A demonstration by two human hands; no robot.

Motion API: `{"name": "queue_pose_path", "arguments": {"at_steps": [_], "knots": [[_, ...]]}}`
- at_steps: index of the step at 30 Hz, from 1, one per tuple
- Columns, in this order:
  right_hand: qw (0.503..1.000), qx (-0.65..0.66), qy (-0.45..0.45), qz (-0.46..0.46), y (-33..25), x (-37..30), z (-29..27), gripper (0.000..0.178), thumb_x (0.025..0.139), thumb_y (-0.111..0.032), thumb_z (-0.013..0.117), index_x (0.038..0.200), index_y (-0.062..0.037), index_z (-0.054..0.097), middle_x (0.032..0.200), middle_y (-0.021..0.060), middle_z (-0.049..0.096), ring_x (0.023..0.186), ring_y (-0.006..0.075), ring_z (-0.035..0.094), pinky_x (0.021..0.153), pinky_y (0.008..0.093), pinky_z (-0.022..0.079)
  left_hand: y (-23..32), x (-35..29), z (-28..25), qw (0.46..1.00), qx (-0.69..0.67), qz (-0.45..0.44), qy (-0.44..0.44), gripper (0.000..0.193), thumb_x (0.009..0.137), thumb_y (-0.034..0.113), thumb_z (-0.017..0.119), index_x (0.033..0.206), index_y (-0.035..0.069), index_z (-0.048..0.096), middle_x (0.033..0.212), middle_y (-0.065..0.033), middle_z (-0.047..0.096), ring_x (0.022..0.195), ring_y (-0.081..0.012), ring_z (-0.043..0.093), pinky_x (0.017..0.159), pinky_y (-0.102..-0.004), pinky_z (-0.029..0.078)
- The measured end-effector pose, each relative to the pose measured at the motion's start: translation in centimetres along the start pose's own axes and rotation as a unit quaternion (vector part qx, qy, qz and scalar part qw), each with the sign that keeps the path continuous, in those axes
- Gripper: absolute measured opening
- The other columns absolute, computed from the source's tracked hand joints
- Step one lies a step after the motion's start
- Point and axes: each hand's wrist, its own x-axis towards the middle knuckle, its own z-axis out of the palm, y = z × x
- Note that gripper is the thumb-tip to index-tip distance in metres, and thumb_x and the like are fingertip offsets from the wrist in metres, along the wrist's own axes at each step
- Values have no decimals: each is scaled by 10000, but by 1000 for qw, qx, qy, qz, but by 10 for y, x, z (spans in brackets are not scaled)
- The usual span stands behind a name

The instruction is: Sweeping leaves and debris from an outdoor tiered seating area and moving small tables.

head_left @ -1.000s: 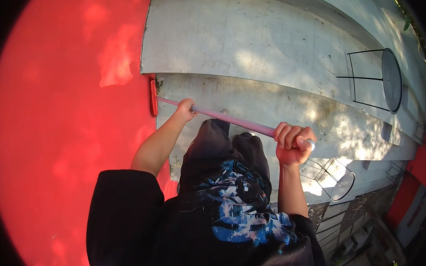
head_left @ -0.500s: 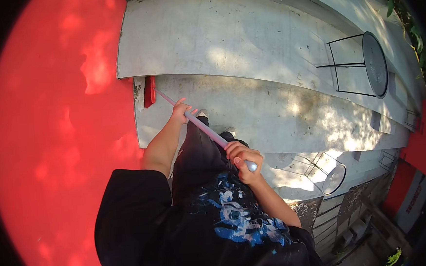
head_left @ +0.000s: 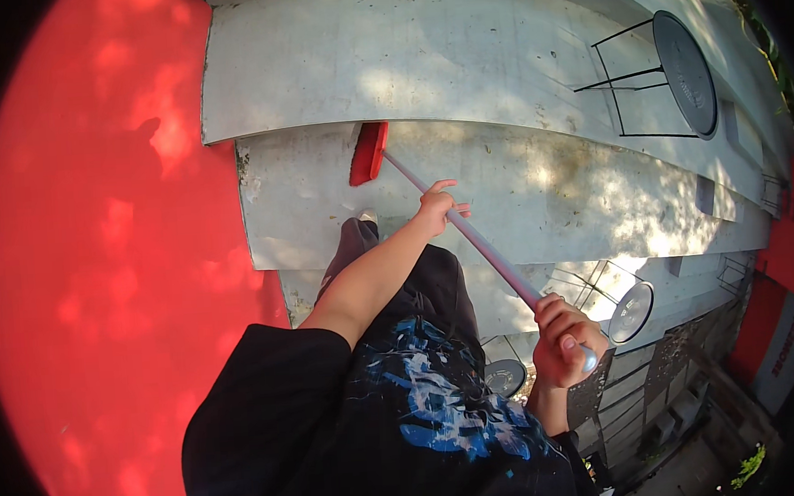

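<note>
A broom [head_left: 498, 261] slants over a concrete step [head_left: 511, 173], its red head [head_left: 370, 155] near the step's riser edge. The handle passes under the left hand [head_left: 437, 209], fingers partly spread, grip unclear; the right hand's [head_left: 568, 340] fingers clamp its butt end.

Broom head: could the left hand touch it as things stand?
Probably not without shifting: the left hand is on the handle, with a bare stretch of it before the red broom head.
</note>
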Motion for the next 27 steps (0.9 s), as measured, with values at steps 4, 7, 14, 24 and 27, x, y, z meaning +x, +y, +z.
{"name": "queue_pose_path", "arguments": {"at_steps": [4, 7, 14, 24, 27], "knots": [[998, -53, 12, -39, -40, 0, -9, 282, 661, -100, 485, 481, -60, 272, 391, 43, 301, 372, 160, 296, 431, 309, 292, -41, -7, 54, 996, -2, -53, -77, 558, 657, -169, 316, 1125, 95, 464, 1190, -237, 345, 788, -349, 616, 585, -414, 551], [991, -83, -13, -103, -68, -4, -8, 308, 696, -123, 481, 481, -87, 264, 386, 29, 316, 357, 142, 300, 419, 289, 287, -59, -32, 92, 989, 2, -76, -126, 518, 656, -155, 327, 1083, 99, 472, 1079, -212, 390, 703, -318, 624, 556, -391, 538], [977, 29, -111, -182, -145, 39, -4, 281, 812, -245, 361, 561, -121, 370, 410, -60, 301, 315, 49, 282, 339, 209, 250, -28, -152, 78, 999, -16, -21, -33, 395, 690, -108, 390, 1005, 129, 424, 848, -106, 438, 666, -230, 592, 547, -348, 468], [972, 208, -35, 107, 113, -20, 153, 236, 760, -89, 403, 558, -76, 281, 438, 51, 297, 418, 161, 291, 494, 342, 303, 107, -85, -265, 939, -48, 178, 290, 468, 641, -114, 363, 1025, 148, 421, 881, -105, 409, 742, -326, 619, 584, -387, 480], [974, 166, -123, 91, 131, -55, 184, 222, 736, -66, 419, 548, -48, 304, 447, 77, 337, 427, 174, 299, 493, 356, 304, 102, -62, -309, 969, -11, 85, 230, 426, 661, -86, 340, 1017, 125, 442, 997, -127, 384, 720, -344, 625, 555, -391, 500]]}}
